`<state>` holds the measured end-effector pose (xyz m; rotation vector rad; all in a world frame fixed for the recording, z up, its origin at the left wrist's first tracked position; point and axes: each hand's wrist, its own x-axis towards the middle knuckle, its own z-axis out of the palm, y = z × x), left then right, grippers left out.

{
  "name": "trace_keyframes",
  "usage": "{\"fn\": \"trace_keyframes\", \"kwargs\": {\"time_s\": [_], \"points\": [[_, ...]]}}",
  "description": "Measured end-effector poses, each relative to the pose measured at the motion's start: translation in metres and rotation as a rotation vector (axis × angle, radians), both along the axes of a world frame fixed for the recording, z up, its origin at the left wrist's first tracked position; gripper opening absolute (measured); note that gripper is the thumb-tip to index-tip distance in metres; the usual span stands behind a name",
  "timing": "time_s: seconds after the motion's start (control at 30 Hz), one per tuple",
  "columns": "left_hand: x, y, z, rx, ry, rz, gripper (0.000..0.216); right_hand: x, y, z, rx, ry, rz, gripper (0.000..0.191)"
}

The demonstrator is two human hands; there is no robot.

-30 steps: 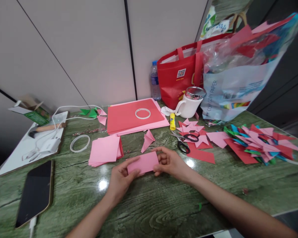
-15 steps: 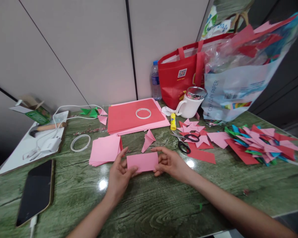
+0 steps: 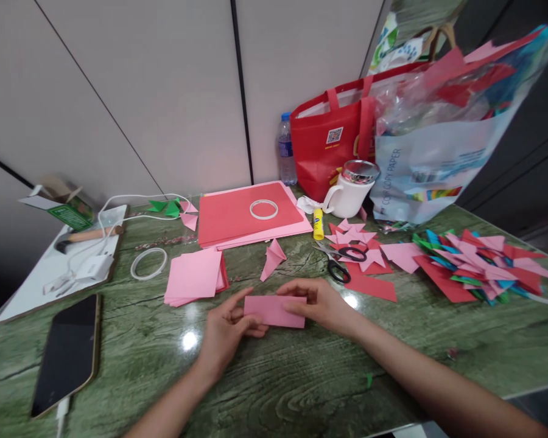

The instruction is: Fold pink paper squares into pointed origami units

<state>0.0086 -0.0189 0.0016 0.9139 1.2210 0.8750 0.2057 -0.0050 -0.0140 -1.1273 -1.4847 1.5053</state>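
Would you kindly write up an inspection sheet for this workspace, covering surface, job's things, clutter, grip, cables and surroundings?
Surface: glossy green table, glare spots, small green scrap near the front.
Job's things: pink strip, held; folded piece beyond it; pink stack to the left.
Clutter: scissors partly over cut paper, blades slightly apart; glue stick, mug, tape rolls, phone, mixed paper pile.
Grip: left hand and right hand hold the strip near opposite ends.
Cables: one plugged into the phone; white cord looping by a charger.
Surroundings: pale panels behind; bottle, red bag, plastic bag.
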Motion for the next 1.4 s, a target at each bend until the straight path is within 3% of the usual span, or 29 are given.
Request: {"fn": "trace_keyframes", "kwargs": {"time_s": [0.13,0.23,0.33,0.43,0.8,1.07,1.3,1.4], "points": [[-0.001,0.001,-0.002,0.008,-0.044,-0.019,0.069,-0.002,-0.002,-0.002,0.165,-0.118,-0.095,0.014],[-0.003,0.003,-0.005,0.024,-0.141,-0.063,0.061,-0.002,-0.004,-0.001,0.382,-0.154,-0.189,0.011],[-0.006,0.004,-0.009,0.041,-0.231,-0.117,0.056,-0.002,-0.005,0.0,0.598,-0.146,-0.188,0.012],[-0.007,0.005,-0.012,0.072,-0.272,-0.108,0.05,-0.002,-0.005,0.0,0.682,-0.129,-0.143,0.014],[-0.009,0.007,-0.013,0.128,-0.179,-0.053,0.042,-0.004,-0.007,-0.001,0.561,-0.123,-0.008,0.023],[-0.01,0.005,-0.011,0.103,-0.187,-0.136,0.038,-0.004,-0.004,-0.002,0.481,-0.127,-0.034,0.016],[-0.006,0.002,-0.006,0.068,-0.07,-0.276,0.028,-0.003,-0.005,-0.004,0.379,-0.269,-0.211,0.025],[-0.006,0.0,-0.006,0.025,-0.035,-0.335,0.025,-0.005,-0.007,-0.005,0.352,-0.194,-0.166,0.017]]}}
